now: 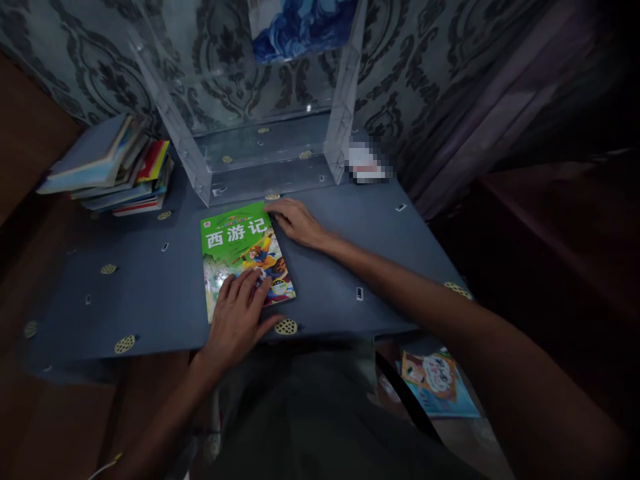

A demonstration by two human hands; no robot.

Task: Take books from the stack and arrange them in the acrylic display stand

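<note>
A green picture book point(235, 243) with large white Chinese characters and a cartoon figure lies closed, face up, near the front of the table. My left hand point(239, 310) rests on the lower part of its cover, palm down with fingers stretched out. At the book's upper right corner is my right hand point(297, 222), its fingers bent slightly and their tips at the cover's edge. Whether the right fingertips pinch that corner is hard to see.
The table point(165, 287) wears a blue-grey cloth with pineapple prints. A clear acrylic rack point(270, 177) stands at the back, holding a blue-and-white book point(305, 30) high up. A book stack point(115, 167) sits left, a blurred white item point(369, 163) right. Another picture book point(437, 383) lies below the table.
</note>
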